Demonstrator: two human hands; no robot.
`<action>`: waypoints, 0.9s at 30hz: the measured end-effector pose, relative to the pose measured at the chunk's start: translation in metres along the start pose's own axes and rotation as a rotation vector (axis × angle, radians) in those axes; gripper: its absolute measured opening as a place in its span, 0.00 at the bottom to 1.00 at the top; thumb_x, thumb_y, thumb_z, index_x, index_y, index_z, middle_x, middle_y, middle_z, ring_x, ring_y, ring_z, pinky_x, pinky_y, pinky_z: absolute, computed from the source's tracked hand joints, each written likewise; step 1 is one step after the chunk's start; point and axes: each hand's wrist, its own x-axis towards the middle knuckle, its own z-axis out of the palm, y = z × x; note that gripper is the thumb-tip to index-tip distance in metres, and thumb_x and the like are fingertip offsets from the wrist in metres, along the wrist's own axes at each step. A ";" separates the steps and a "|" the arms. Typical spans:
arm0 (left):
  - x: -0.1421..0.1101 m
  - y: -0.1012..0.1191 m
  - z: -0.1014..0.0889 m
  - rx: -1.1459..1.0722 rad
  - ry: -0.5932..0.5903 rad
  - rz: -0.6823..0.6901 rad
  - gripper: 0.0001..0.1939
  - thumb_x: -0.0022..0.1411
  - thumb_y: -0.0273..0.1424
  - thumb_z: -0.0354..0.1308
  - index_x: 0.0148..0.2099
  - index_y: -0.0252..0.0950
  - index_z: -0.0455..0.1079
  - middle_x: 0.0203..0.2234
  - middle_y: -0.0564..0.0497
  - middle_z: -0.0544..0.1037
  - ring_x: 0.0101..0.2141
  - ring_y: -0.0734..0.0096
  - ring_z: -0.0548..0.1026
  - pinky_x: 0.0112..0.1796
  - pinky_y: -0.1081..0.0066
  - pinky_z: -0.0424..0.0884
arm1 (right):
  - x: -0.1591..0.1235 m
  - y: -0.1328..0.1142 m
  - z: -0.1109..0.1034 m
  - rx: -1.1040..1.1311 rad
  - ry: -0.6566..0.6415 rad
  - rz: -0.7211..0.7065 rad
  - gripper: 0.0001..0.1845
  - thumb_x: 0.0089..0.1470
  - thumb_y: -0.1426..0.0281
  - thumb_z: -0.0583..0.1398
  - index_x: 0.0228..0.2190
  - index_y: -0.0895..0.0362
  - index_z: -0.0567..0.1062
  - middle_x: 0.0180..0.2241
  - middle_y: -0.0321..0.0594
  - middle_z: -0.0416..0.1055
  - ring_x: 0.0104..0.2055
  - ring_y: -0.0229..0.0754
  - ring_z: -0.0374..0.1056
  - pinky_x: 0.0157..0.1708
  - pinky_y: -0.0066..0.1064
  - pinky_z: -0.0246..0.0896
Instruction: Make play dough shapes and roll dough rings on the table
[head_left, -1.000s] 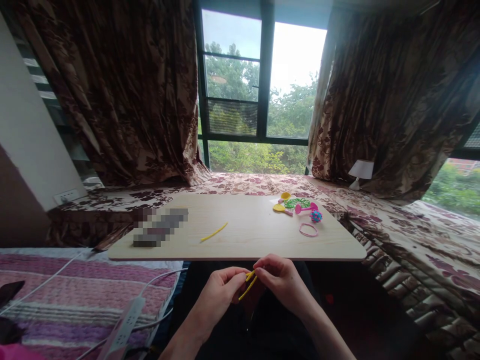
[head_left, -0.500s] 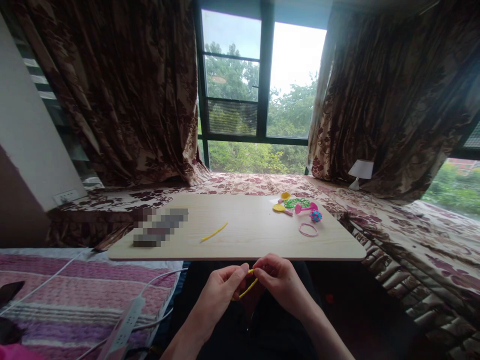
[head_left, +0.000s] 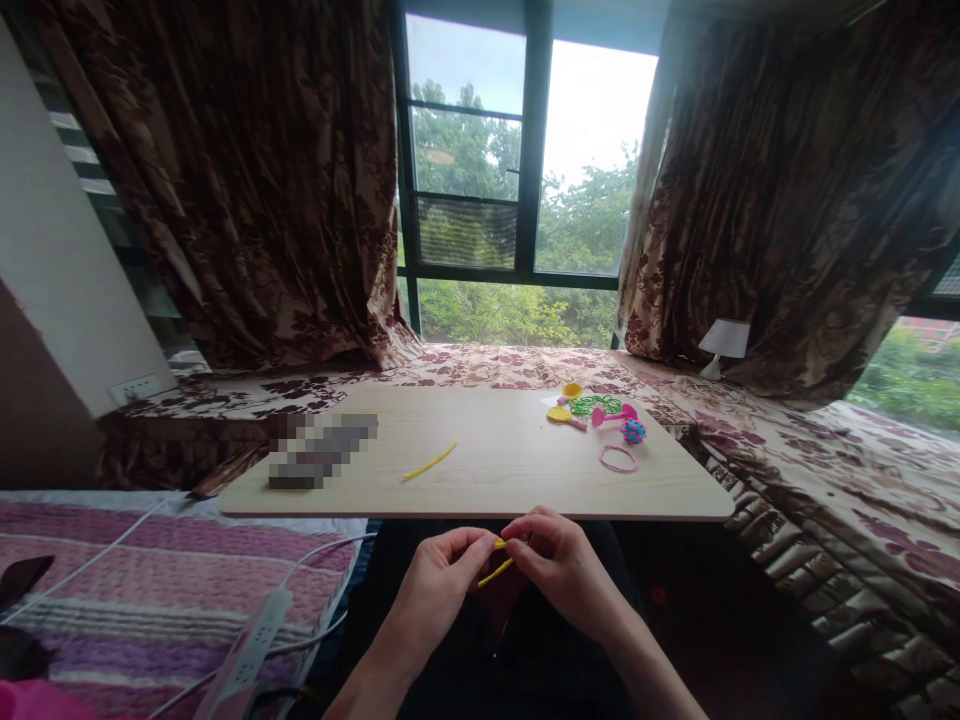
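Note:
In front of the table's near edge, both hands are together over my lap. My left hand (head_left: pixel 450 570) pinches a thin yellow cord (head_left: pixel 496 573) between thumb and fingertips. My right hand (head_left: pixel 551 555) pinches the same cord just to the right, the fingertips of both hands almost touching. The cord bends into a loop that hangs below the fingers; its ends are hidden by them. A second yellow cord (head_left: pixel 430 462), nearly straight, lies slantwise on the wooden table (head_left: pixel 495 490) beyond my hands.
At the table's back right lie a pink ring (head_left: pixel 618 459), a blue spiky ball (head_left: pixel 634 431), a pink toy (head_left: pixel 611 415), green strands (head_left: pixel 594 404) and yellow spoon-like pieces (head_left: pixel 559 413). A blurred dark object (head_left: pixel 322 455) is at left. A power strip (head_left: pixel 251 640) lies on the bed.
My hands stay pinched on the cord with only slight finger movement. Less of the hanging loop shows beside my left hand. The things on the table have not moved.

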 end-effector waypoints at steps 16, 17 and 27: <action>-0.002 0.003 0.001 0.128 -0.014 0.050 0.14 0.53 0.40 0.54 0.33 0.34 0.73 0.25 0.53 0.75 0.29 0.74 0.68 0.31 0.76 0.62 | -0.003 -0.008 0.001 -0.184 0.021 -0.113 0.04 0.50 0.72 0.57 0.27 0.56 0.73 0.27 0.33 0.64 0.26 0.32 0.59 0.25 0.24 0.53; -0.002 0.003 0.001 0.132 -0.024 0.051 0.14 0.53 0.40 0.54 0.34 0.34 0.73 0.25 0.53 0.75 0.29 0.74 0.68 0.31 0.76 0.62 | -0.003 -0.008 0.000 -0.186 0.018 -0.113 0.04 0.50 0.72 0.57 0.27 0.56 0.73 0.27 0.33 0.64 0.26 0.31 0.59 0.25 0.24 0.53; -0.005 -0.001 -0.002 0.128 -0.084 0.063 0.16 0.55 0.40 0.53 0.31 0.32 0.72 0.23 0.54 0.72 0.26 0.76 0.65 0.28 0.77 0.59 | -0.005 -0.012 -0.003 -0.188 -0.039 -0.163 0.06 0.51 0.68 0.58 0.28 0.54 0.75 0.30 0.35 0.65 0.30 0.33 0.62 0.27 0.24 0.56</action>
